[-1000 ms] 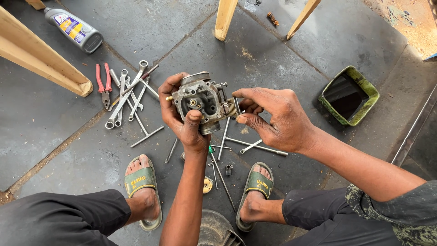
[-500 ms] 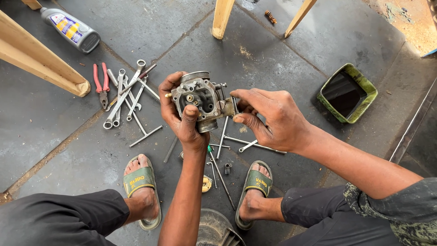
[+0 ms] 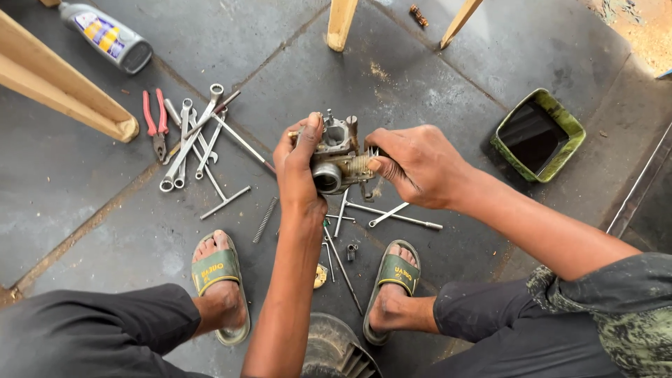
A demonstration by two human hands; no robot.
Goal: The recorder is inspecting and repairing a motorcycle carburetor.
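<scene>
Grey concrete floor (image 3: 434,91) spreads out under me, stained and split by a few long joints. I am squatting on it, my dark trouser legs at the near edge and my feet in green sandals (image 3: 218,271) planted either side of the work. At far left a pale wooden beam (image 3: 66,91) slants across the floor, and two wooden legs (image 3: 341,22) stand at the far edge. Far right sits a green rectangular tray (image 3: 570,129) filled with dark liquid. A grey spray can (image 3: 106,35) with a coloured label lies at far left, beyond the beam.

Left of my hands lies a loose heap of wrenches (image 3: 190,136), with red-handled pliers (image 3: 155,124) just beside them on the left. Nearer to me, long thin rods (image 3: 395,215) and a coil spring (image 3: 264,219) lie scattered between my feet and the work.

Between my hands, held up above the floor in the middle of the scene, is a metal carburetor (image 3: 337,159), its round opening facing toward me. My left hand (image 3: 299,171) is clenched around its left side, thumb up along the body. My right hand (image 3: 418,166) reaches in from the right, fingertips pinched on a small brass spring part (image 3: 359,164) at the carburetor's right side.
</scene>
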